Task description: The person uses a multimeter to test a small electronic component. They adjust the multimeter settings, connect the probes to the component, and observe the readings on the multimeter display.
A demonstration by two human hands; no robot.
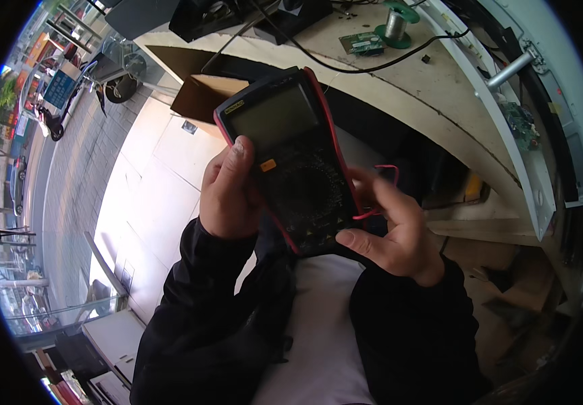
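Observation:
Between my hands I hold a multimeter (291,162), black with a red rim, tilted with its top toward the bench. Its display is blank, and an orange button sits below the screen on the left. My left hand (227,189) grips the left edge, thumb on the front face beside that button. My right hand (392,226) is closed around the lower right edge, its thumb on the bottom front. A thin red wire (387,167) loops behind the right fingers; where it leads is hidden.
The workbench (433,101) curves across the top, bearing a solder spool (397,27), a green circuit board (362,44) and a black cable (372,67). An open cardboard box (203,101) stands behind the meter. A white metal frame (507,142) borders the right; a street shows at left.

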